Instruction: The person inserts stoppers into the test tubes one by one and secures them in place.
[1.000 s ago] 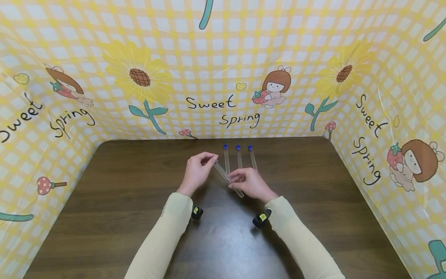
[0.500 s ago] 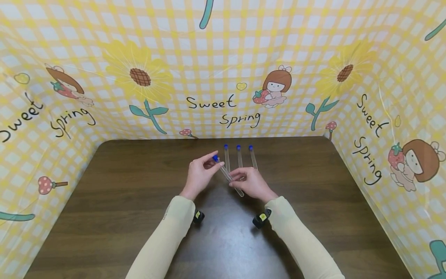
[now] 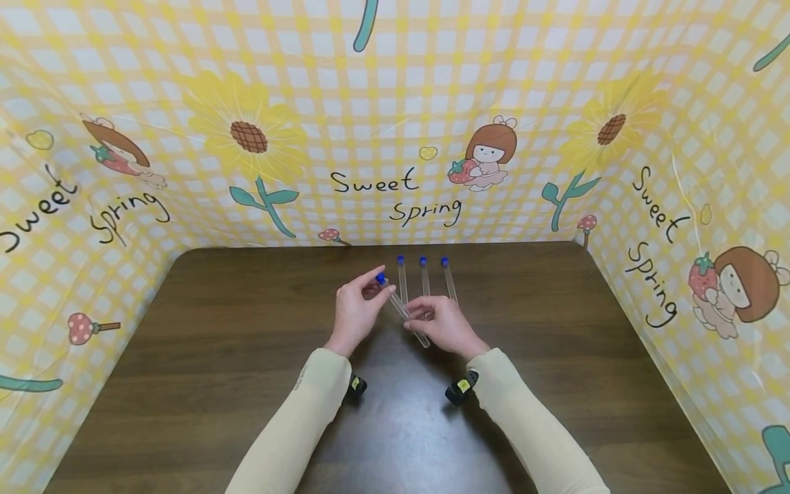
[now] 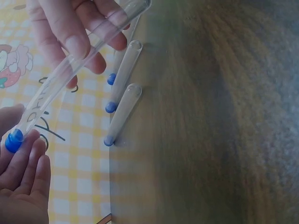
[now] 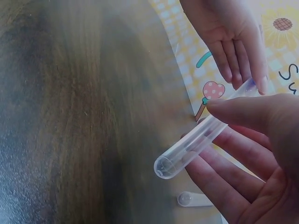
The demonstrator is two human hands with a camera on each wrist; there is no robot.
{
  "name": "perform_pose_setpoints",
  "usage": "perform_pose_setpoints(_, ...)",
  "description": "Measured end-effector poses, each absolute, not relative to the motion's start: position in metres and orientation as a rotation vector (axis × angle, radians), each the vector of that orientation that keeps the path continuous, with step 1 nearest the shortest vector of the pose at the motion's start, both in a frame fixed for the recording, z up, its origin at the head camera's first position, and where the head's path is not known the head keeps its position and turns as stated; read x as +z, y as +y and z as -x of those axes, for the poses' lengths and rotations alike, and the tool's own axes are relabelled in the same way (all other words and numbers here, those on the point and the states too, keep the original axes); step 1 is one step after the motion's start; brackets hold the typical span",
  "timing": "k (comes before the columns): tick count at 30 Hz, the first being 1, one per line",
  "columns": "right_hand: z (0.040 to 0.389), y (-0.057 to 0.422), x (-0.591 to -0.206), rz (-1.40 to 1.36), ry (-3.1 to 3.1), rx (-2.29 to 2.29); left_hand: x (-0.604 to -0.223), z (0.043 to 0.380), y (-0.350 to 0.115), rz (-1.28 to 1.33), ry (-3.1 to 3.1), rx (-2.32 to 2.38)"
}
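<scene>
A clear test tube (image 3: pixel 398 302) with a blue cap (image 3: pixel 380 278) slants between my two hands, cap end up and to the left. My right hand (image 3: pixel 447 326) pinches its middle between thumb and fingers. At the other end, my left hand (image 3: pixel 356 309) has thumb and fingers around the blue cap, the index finger reaching up past it. Dark lettering marks the tube (image 4: pixel 60 77) near its cap in the left wrist view. The rounded bottom of the tube (image 5: pixel 170 163) sticks out beyond the right fingers in the right wrist view.
Behind the right hand, three more capped test tubes lie side by side on the brown wooden table (image 3: pixel 216 357), caps toward the back: left tube (image 3: pixel 402 278), middle tube (image 3: pixel 424 278), right tube (image 3: pixel 449 280). A yellow checked cloth (image 3: pixel 345 137) encloses the back and sides.
The left fingers, which covered the cap a second ago, have shifted so the blue cap shows between thumb and index finger. The left wrist has moved slightly right; the right hand is almost still.
</scene>
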State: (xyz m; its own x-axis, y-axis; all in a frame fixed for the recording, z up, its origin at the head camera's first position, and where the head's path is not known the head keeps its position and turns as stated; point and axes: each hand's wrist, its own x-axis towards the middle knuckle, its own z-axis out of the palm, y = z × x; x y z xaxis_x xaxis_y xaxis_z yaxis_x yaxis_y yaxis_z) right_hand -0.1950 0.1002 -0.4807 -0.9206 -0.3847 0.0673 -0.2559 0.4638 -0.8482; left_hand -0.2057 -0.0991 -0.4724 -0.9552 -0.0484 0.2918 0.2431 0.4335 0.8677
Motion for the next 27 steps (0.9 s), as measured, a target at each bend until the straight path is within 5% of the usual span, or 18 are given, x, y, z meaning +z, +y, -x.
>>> perform_pose_setpoints(27, 0.193, 0.088, -0.472, 0.592, 2.61, -1.474, -0.467, 0.208, -0.105, 0.31, -2.405, -1.308)
